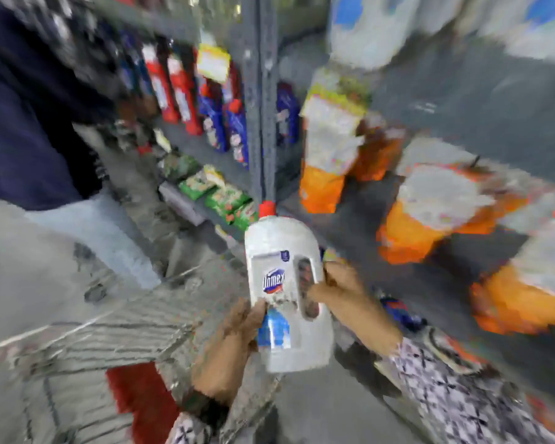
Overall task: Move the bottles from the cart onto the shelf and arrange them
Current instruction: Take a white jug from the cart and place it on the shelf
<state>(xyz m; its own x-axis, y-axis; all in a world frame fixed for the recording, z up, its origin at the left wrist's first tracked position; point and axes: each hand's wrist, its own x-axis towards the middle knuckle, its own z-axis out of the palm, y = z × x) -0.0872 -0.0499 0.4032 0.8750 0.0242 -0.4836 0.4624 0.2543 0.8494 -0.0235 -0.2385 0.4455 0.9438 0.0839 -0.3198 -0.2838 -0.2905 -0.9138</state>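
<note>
Head cam is super blurry here, but I've got a white bottle [285,283] with a red cap [267,209] up in front of me, both hands on it. My right hand [335,283] has its grip clenched through the handle on the bottle's right side, and my left hand [242,318] is grasping the lower left edge by the blue part of the label. The bottle is in the air, cap pointing away from me toward the grey shelf upright [263,123], not resting on anything. Off to the right the shelf [462,123] has orange bottles [324,155] with pale labels on it, a few of them tilted. Farther left there's a row of red and blue bottles [186,91] on another shelf level. The wire cart [93,331] is down at my lower left, with something red [141,398] in it that I can't make out.
</note>
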